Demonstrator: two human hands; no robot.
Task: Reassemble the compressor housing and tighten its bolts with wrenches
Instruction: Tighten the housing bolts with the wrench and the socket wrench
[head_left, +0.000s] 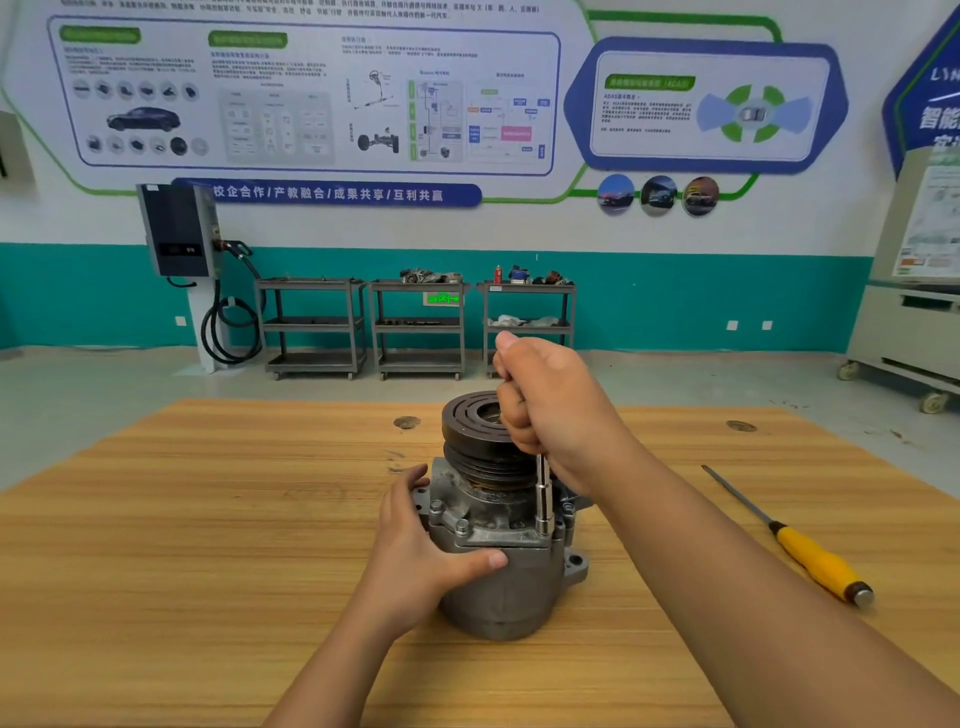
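A blue banner (327, 194) in the upper middle reads 校企合作/产教融合/成果共享/互利共赢. At frame centre a grey cast compressor (498, 597) with a black grooved pulley (470, 421) stands upright on a wooden table (208, 545). The left hand (415, 545) curls round its body. The right hand (556, 410) is fisted round a wrench (543, 499) that stands upright on the flange (498, 538). A yellow-handled screwdriver (815, 561) lies at right, and shelf carts (311, 327) line the teal wall (675, 301).

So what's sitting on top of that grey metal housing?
A black grooved pulley sits on the housing. The right hand, gripping a silver wrench, covers the pulley's right edge, so that part cannot be seen.
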